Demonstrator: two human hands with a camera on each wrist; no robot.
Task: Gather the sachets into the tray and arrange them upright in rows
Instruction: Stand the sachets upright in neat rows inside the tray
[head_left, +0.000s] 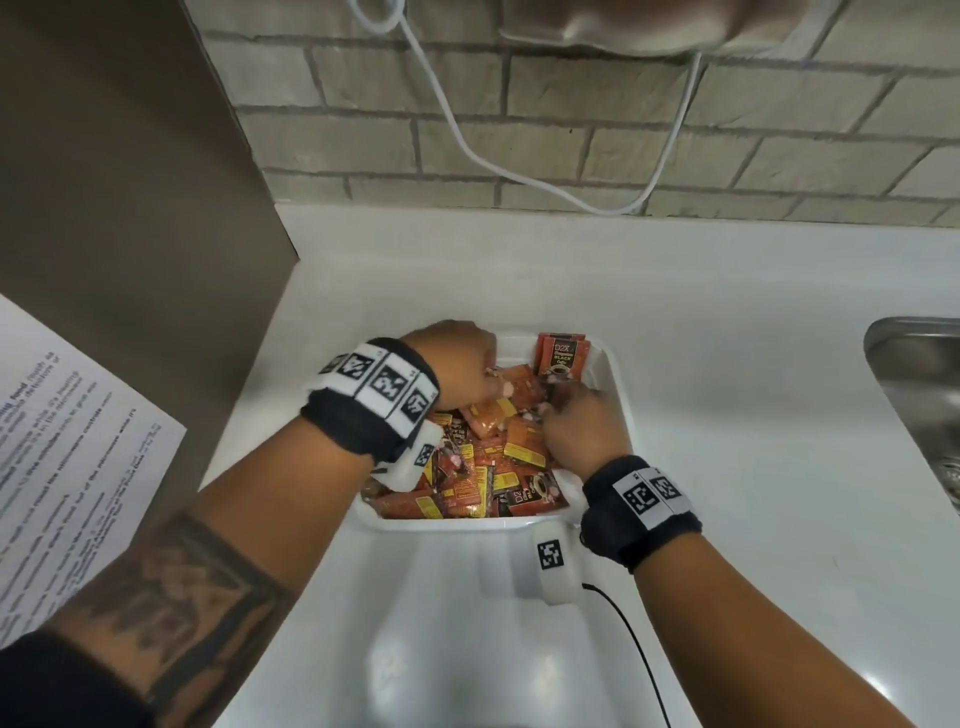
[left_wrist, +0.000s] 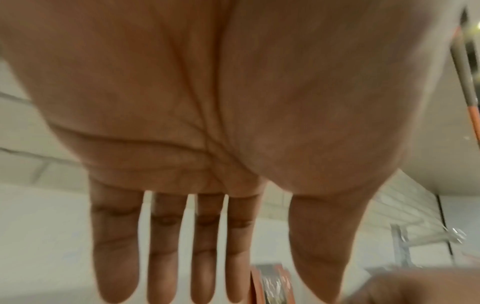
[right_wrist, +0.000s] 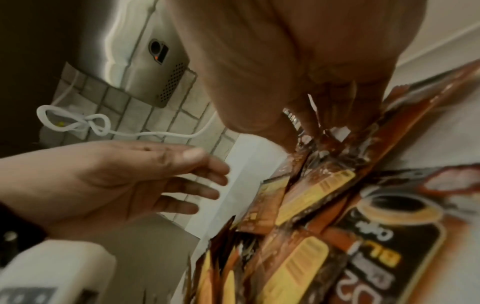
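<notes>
**Right grip works at the upright row, left grip waits open**

Your right hand (head_left: 582, 431) is in the white tray (head_left: 621, 415), on its right side, and it is the nearer one to the upright sachets (head_left: 562, 356) that stand against the far right corner. These sachets lie just beyond your fingers, away from you, with their long axis vertical. In the right wrist view your fingers (right_wrist: 306, 119) point down and pinch the top edge of a sachet among the loose sachets (head_left: 467, 467); which one exactly, I cannot tell. The loose sachets lie flat and crossed in all directions, and they fill the near and middle part of the tray under both hands.

Your left hand (head_left: 457, 364) is over the far left part of the tray. Its grip is spread, the fingers (left_wrist: 166, 246) straight and apart, holding nothing.

I judge that the pinched sachet must turn upright and go forward to join the standing row.
</notes>
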